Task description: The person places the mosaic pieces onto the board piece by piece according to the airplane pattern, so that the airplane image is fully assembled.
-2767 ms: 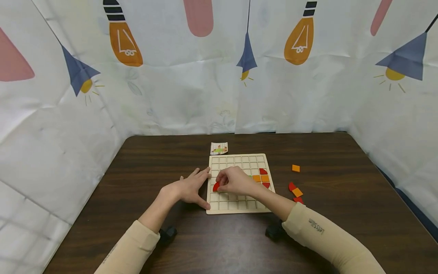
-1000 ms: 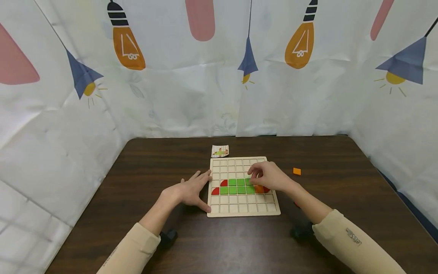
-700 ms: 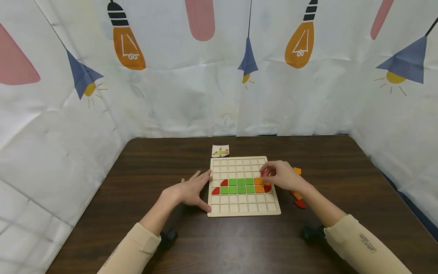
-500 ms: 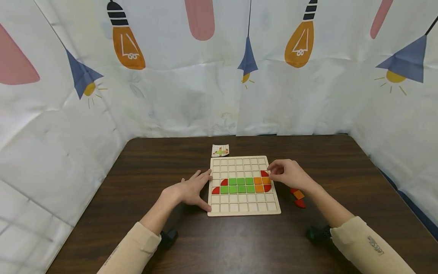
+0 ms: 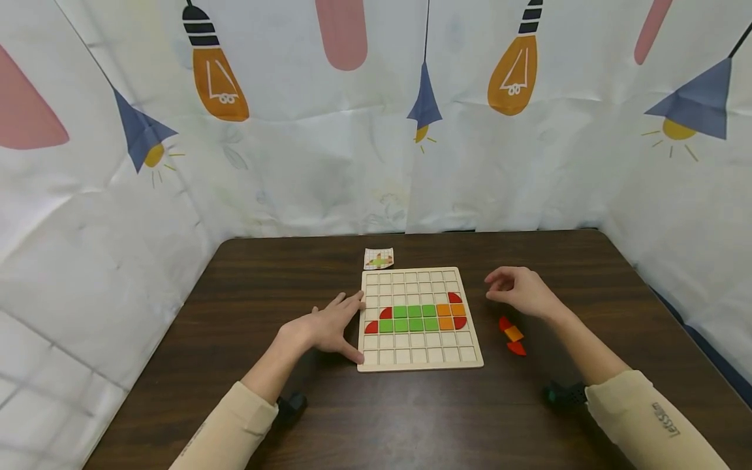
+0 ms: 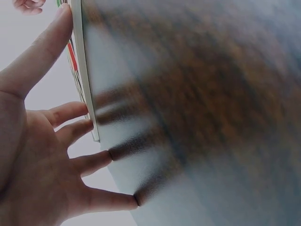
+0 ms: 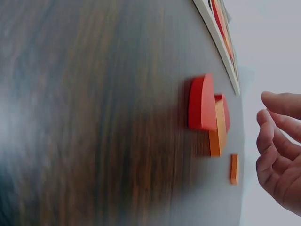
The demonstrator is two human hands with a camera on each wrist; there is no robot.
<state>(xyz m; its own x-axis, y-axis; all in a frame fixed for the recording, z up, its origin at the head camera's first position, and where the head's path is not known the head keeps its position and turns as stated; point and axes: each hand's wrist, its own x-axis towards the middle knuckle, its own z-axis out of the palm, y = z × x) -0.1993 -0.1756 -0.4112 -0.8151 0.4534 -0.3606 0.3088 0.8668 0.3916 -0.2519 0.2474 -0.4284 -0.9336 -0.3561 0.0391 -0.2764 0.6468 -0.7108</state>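
Note:
My left hand (image 5: 326,326) spreads its fingers at the left side of a pale wooden grid board (image 5: 420,362), thumb and fingertips touching its edge. Green square tiles (image 5: 414,318) fill two rows of cells, with orange squares (image 5: 446,323) at their right end. Red quarter-round tiles (image 5: 371,327) sit at both ends of this pattern. To the right of the board, my right hand (image 5: 523,289) hovers over the table with loosely bent fingers and nothing in them. Below it in the right wrist view lies a lone orange square tile (image 7: 234,169), hidden by the hand in the head view.
Nearer me on the right, a small cluster on the table holds an orange square (image 5: 514,333) and red quarter-round pieces (image 5: 517,349). A small pattern card (image 5: 378,258) lies just behind the board. White printed cloth (image 5: 329,170) hangs around the dark table (image 5: 411,418).
The red piece my right hand pinched at the board's left now lies in the grid. That hand has passed rightward across the pattern and off the board. My left hand has stayed put.

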